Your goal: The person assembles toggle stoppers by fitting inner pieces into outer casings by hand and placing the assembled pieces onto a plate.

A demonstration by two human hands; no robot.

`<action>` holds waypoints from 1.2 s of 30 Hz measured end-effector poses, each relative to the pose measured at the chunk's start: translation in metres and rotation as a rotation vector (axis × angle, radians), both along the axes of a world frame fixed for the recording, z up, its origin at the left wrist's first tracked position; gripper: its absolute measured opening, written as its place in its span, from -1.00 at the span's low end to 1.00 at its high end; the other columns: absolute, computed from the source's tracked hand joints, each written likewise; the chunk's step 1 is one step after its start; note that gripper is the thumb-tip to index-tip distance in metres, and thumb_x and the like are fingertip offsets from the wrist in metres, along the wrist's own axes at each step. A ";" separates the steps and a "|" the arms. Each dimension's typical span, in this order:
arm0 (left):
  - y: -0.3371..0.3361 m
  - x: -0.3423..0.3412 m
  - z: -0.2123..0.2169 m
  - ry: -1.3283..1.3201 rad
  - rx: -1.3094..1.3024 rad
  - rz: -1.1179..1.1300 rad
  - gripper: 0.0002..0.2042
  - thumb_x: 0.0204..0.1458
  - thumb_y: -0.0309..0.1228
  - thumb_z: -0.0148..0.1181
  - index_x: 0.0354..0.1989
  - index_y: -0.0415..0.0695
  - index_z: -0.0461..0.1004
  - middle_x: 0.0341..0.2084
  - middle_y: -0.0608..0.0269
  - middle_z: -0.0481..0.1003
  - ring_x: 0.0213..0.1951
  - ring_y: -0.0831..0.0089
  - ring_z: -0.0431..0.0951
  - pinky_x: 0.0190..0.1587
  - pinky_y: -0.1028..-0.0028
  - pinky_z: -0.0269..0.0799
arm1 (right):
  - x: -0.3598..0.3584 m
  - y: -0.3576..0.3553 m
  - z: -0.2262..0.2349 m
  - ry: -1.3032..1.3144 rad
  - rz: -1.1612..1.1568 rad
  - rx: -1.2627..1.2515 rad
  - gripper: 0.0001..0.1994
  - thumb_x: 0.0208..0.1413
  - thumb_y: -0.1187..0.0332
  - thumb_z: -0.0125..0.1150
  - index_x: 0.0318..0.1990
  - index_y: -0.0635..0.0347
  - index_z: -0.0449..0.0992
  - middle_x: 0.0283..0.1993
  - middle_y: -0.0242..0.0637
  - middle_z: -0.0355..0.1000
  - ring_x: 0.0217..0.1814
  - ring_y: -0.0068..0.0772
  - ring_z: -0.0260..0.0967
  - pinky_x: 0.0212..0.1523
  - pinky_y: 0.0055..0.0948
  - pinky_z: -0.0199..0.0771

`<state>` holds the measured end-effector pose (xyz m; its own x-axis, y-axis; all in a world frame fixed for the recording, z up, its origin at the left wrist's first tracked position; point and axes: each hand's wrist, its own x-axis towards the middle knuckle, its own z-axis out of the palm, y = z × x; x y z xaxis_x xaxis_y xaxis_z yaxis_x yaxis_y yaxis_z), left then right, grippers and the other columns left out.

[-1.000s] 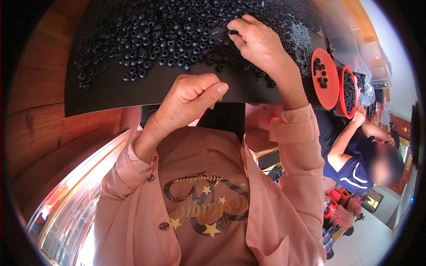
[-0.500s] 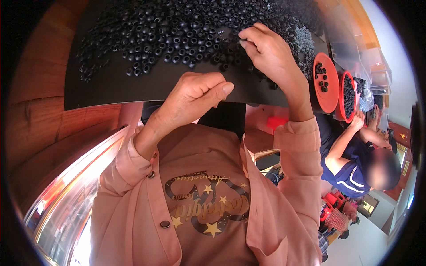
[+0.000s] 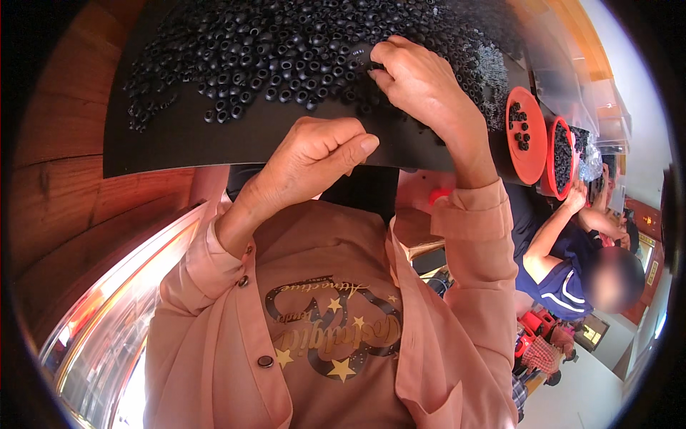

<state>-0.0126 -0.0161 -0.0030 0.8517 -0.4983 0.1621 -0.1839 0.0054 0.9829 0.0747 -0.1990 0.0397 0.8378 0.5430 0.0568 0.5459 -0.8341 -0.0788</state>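
Black bead pile point(image 3: 286, 68) spread on dark table point(image 3: 207, 146). Right hand point(image 3: 421, 79) at pile's near right side, thumb and finger slightly parted; cannot tell hold. Left hand point(image 3: 311, 157) curled in front of pile, contents hidden. Risk: careless brush could scatter pile, round shapes rolling.

pink overshirt point(image 3: 204, 350) | rolled cuffs point(image 3: 471, 214) | dark buttons point(image 3: 265, 362) | gold-starred brown tee point(image 3: 339, 300)
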 end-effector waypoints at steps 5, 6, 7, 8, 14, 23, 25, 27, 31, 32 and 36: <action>-0.002 0.001 0.001 -0.003 -0.055 0.009 -0.74 0.20 -0.40 0.01 -0.52 -0.25 0.40 -0.66 0.36 0.39 -0.59 0.65 0.37 -0.52 0.58 0.27 | -0.012 -0.007 0.010 -0.057 0.019 0.153 -0.86 0.01 0.41 0.19 -0.28 0.24 0.44 -0.35 -0.15 0.38 -0.31 -0.07 0.41 -0.32 -0.23 0.40; -0.001 0.001 0.000 0.011 -0.059 0.034 -0.77 0.21 -0.39 0.00 -0.46 -0.24 0.42 -0.64 0.36 0.40 -0.60 0.65 0.35 -0.54 0.59 0.25 | -0.018 -0.009 0.013 -0.024 0.055 0.274 -0.86 -0.01 0.41 0.20 -0.30 0.23 0.43 -0.33 -0.15 0.39 -0.32 -0.05 0.42 -0.33 -0.21 0.42; -0.001 0.001 0.000 0.025 -0.064 0.059 -0.79 0.22 -0.38 0.00 -0.40 -0.23 0.44 -0.61 0.35 0.41 -0.61 0.65 0.33 -0.56 0.61 0.22 | -0.024 -0.011 0.015 0.010 0.091 0.395 -0.86 -0.04 0.40 0.21 -0.33 0.21 0.42 -0.31 -0.14 0.41 -0.33 -0.03 0.43 -0.35 -0.19 0.44; -0.002 0.001 0.001 0.026 -0.061 0.060 -0.79 0.22 -0.38 0.00 -0.40 -0.23 0.44 -0.61 0.35 0.41 -0.61 0.65 0.33 -0.56 0.61 0.22 | -0.033 -0.010 0.016 0.007 0.122 0.504 -0.82 -0.08 0.47 0.26 -0.31 0.22 0.41 -0.38 -0.15 0.37 -0.42 -0.07 0.39 -0.43 -0.25 0.40; -0.003 0.002 0.015 0.516 -0.380 0.064 -0.76 0.25 -0.29 -0.04 -0.13 -0.19 0.43 -0.56 0.24 0.46 -0.65 0.70 0.24 -0.64 0.69 0.07 | -0.066 -0.002 0.012 -0.094 0.171 0.757 -0.74 -0.16 0.55 0.33 -0.25 0.27 0.46 -0.44 -0.17 0.35 -0.54 -0.17 0.36 -0.56 -0.35 0.37; -0.010 0.006 0.019 0.659 -0.626 0.138 -0.76 0.24 -0.33 -0.05 -0.11 -0.23 0.43 -0.54 0.23 0.49 -0.68 0.70 0.25 -0.67 0.67 0.06 | -0.075 0.005 0.001 -0.250 0.214 0.760 -0.59 -0.16 0.59 0.29 -0.06 0.35 0.45 -0.52 -0.27 0.27 -0.61 -0.37 0.31 -0.66 -0.44 0.30; -0.005 0.009 0.020 0.690 -0.649 0.087 -0.76 0.21 -0.33 -0.02 -0.10 -0.23 0.43 -0.56 0.26 0.47 -0.70 0.70 0.22 -0.67 0.68 0.04 | -0.080 0.003 0.004 -0.209 0.222 0.743 -0.59 -0.13 0.61 0.27 -0.02 0.36 0.44 -0.52 -0.27 0.27 -0.61 -0.37 0.29 -0.66 -0.44 0.30; -0.004 0.009 0.021 0.703 -0.666 0.088 -0.77 0.20 -0.34 0.00 -0.12 -0.24 0.44 -0.58 0.26 0.46 -0.69 0.71 0.19 -0.66 0.67 0.01 | -0.082 0.003 0.013 -0.043 0.195 0.776 -0.61 -0.10 0.63 0.24 -0.02 0.36 0.44 -0.51 -0.26 0.29 -0.60 -0.37 0.27 -0.62 -0.46 0.32; 0.000 0.012 0.023 0.724 -0.686 0.033 -0.78 0.20 -0.36 0.02 -0.13 -0.24 0.46 -0.60 0.23 0.44 -0.69 0.72 0.15 -0.66 0.67 -0.01 | -0.080 -0.008 0.021 0.071 0.024 0.964 -0.62 -0.07 0.62 0.25 -0.02 0.25 0.47 -0.49 -0.26 0.32 -0.56 -0.36 0.31 -0.55 -0.46 0.32; -0.001 0.011 0.024 0.726 -0.683 0.028 -0.78 0.20 -0.36 0.02 -0.13 -0.24 0.46 -0.60 0.23 0.44 -0.69 0.72 0.15 -0.66 0.67 -0.01 | -0.078 -0.007 0.020 0.012 0.092 0.959 -0.62 -0.08 0.61 0.26 -0.03 0.24 0.47 -0.49 -0.27 0.31 -0.56 -0.36 0.31 -0.56 -0.46 0.32; -0.007 0.004 0.028 0.756 -0.694 0.030 -0.77 0.22 -0.31 0.00 -0.16 -0.22 0.45 -0.60 0.25 0.45 -0.69 0.72 0.19 -0.67 0.68 0.01 | -0.073 0.002 0.012 -0.073 0.194 0.881 -0.60 -0.16 0.57 0.34 -0.08 0.24 0.48 -0.50 -0.28 0.29 -0.57 -0.33 0.31 -0.60 -0.43 0.32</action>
<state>-0.0089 -0.0231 0.0252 0.8614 -0.4760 -0.1775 0.4725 0.6224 0.6240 0.0018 -0.1969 0.0513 0.7140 0.4088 0.5684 0.6995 -0.3804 -0.6050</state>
